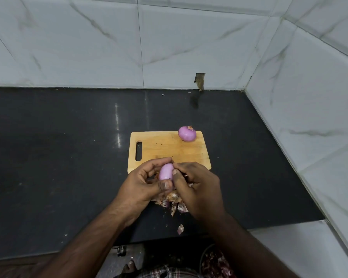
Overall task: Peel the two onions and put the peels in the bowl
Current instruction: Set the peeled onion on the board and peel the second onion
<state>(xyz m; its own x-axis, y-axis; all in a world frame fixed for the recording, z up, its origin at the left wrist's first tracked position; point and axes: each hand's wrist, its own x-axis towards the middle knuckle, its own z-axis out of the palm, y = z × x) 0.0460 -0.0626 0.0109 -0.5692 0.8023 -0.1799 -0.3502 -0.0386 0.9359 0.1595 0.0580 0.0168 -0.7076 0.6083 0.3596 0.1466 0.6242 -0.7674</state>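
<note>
Both our hands grip one peeled onion [166, 171] above the cutting board's [165, 151] near edge, left hand [143, 185] cupping it, right hand [197, 187] pinching its side, while a second onion [187, 133] rests at the board's far right corner and loose peels [174, 201] lie heaped beneath our hands on the counter [68, 157].

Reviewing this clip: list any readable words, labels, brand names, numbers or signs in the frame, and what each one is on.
None: no readable text anywhere in this view.
The cutting board is plain wood, with no mark or brand showing.
The wall tiles carry only marble veining, no lettering.
The dark counter shows only glare and specks.
The onions, one on the board and one in the hands, carry no stickers.
</note>
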